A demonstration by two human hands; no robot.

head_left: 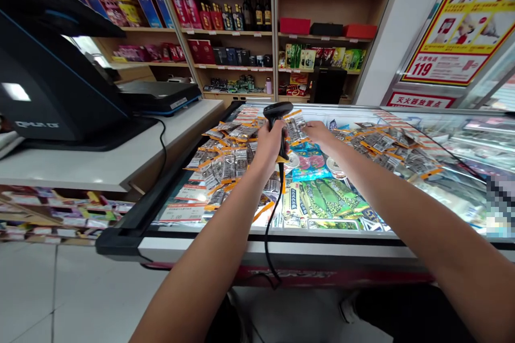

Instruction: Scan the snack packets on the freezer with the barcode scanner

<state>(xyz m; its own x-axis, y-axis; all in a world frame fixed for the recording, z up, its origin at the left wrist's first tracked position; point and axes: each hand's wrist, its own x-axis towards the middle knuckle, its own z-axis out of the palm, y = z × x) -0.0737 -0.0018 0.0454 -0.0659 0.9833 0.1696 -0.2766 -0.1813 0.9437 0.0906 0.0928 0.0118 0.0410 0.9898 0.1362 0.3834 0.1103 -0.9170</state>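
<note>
My left hand is wrapped round the handle of a black barcode scanner, whose head points away from me and whose cable hangs down over the freezer's front edge. Just right of the scanner, my right hand pinches a small clear snack packet with an orange edge and a printed label. Similar packets lie in a heap left of my left hand. Another pile of them spreads beyond my right forearm. All rest on the glass top of a chest freezer.
Frozen goods, among them green bags and a blue bag, show through the glass. On the left, a counter carries a black checkout terminal and a flat scale. Stocked shelves stand behind the freezer.
</note>
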